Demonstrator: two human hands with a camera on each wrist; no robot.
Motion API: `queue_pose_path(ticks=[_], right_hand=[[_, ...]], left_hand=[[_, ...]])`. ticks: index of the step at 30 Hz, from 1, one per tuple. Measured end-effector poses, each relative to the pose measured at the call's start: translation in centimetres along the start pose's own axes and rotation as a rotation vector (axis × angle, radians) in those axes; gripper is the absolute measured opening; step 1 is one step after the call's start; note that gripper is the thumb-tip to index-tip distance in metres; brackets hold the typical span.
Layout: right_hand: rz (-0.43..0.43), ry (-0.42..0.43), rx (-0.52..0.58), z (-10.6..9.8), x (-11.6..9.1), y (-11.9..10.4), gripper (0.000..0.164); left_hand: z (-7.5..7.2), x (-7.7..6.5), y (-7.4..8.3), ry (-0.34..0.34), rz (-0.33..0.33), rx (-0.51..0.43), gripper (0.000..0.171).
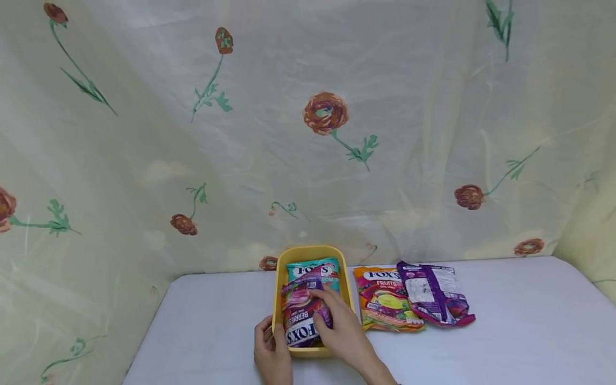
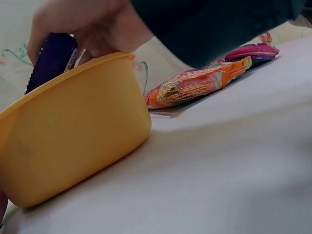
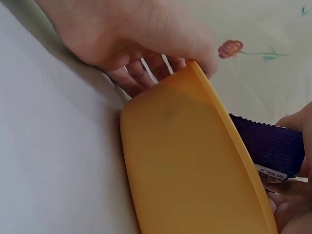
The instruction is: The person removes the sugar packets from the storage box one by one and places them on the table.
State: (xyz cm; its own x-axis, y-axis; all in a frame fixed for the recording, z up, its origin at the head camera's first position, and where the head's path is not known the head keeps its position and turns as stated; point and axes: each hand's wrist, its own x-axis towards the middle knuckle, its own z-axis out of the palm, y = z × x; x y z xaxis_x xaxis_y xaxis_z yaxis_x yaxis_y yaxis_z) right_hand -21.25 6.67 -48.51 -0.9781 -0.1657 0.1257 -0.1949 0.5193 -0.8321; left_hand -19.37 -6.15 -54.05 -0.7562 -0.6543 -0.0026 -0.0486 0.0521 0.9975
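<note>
A yellow plastic tub (image 1: pixel 277 299) stands on the white table, and my left hand (image 1: pixel 272 353) grips its near left side. In the right wrist view the left thumb lies over the rim while the fingers sit against the outer wall. Inside the tub is a purple Fox's Berries candy bag (image 1: pixel 299 315), its lettering upside down. My right hand (image 1: pixel 343 329) holds this bag by its right side, thumb and fingers bent about it. Behind it, partly covered, a teal Fox's candy bag (image 1: pixel 332 267) also lies in the tub.
Right of the tub lies an orange Fox's Fruits candy bag (image 1: pixel 385 299). Another purple candy bag (image 1: pixel 435 294), back side up, overlaps its right edge. A flowered cloth (image 1: pixel 409 160) hangs behind the white table (image 1: pixel 505 331).
</note>
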Motion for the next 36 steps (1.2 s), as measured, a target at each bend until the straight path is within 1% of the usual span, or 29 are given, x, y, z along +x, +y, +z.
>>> queue_pose_path(ticks=[11, 15, 22, 26, 28, 32, 34, 36], right_hand=[[0.018, 0.017, 0.037, 0.2, -0.4, -0.2, 0.040], [0.008, 0.019, 0.064, 0.2, -0.5, -0.2, 0.042], [-0.025, 0.045, 0.131, 0.2, -0.3, -0.2, 0.045], [-0.027, 0.065, 0.193, -0.2, -0.1, -0.3, 0.046], [0.001, 0.052, 0.259, -0.5, -0.1, -0.3, 0.047], [0.099, 0.020, 0.385, -1.1, -0.2, -0.3, 0.047], [0.135, 0.013, 0.419, -1.3, -0.2, -0.3, 0.048], [0.140, 0.020, 0.434, -1.5, -0.3, -0.2, 0.047]], left_hand=[[-0.3, -0.2, -0.3, 0.006, 0.005, -0.002, 0.023], [-0.4, -0.3, -0.2, 0.009, 0.001, 0.000, 0.022], [-0.1, -0.3, 0.3, 0.019, -0.016, 0.021, 0.022], [0.3, -0.1, 0.6, 0.027, -0.010, 0.003, 0.022], [0.3, 0.0, 0.6, 0.033, -0.005, -0.017, 0.022], [0.4, -0.1, 0.3, 0.056, 0.019, -0.033, 0.021], [0.4, -0.2, 0.2, 0.065, 0.033, -0.032, 0.020], [0.5, -0.2, 0.1, 0.065, 0.034, -0.023, 0.020]])
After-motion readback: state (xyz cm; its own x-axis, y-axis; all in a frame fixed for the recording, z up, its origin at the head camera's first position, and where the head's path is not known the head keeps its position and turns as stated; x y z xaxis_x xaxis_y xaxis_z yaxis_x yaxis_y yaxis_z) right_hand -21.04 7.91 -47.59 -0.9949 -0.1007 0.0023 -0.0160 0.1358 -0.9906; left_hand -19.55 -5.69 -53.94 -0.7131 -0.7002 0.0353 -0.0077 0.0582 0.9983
